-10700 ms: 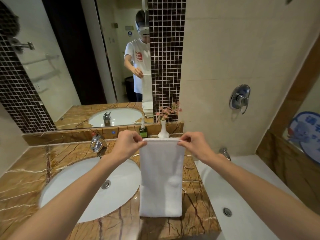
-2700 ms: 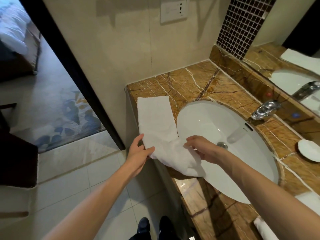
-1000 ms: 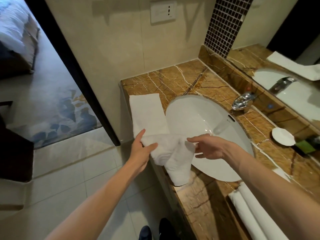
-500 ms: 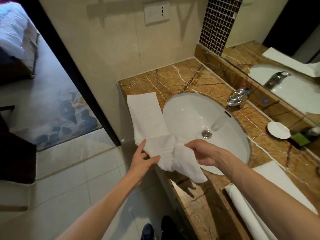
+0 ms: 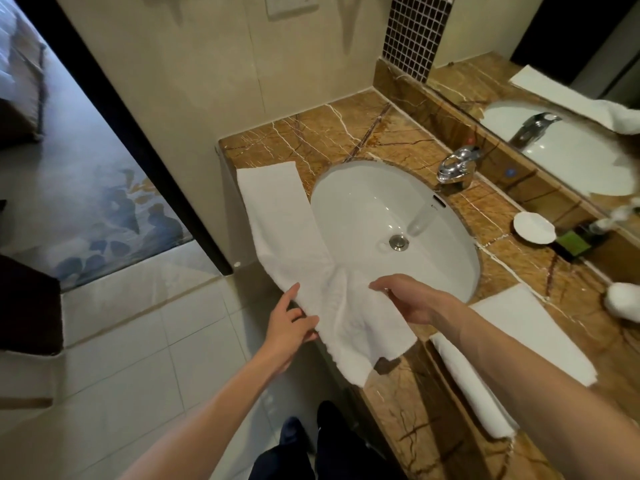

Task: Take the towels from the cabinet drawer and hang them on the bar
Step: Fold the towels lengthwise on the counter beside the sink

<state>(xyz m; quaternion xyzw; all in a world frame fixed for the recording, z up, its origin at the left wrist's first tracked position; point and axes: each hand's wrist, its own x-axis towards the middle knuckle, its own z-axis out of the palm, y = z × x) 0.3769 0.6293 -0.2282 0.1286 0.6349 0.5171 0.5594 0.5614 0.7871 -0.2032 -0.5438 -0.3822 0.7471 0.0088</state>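
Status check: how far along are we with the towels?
Done: two towels are out, on the counter. In hand: the long towel beside the sink, its near end gathered between the left hand and the right hand. The folded towel lies untouched to the right. Left: hanging both; no bar is in view.
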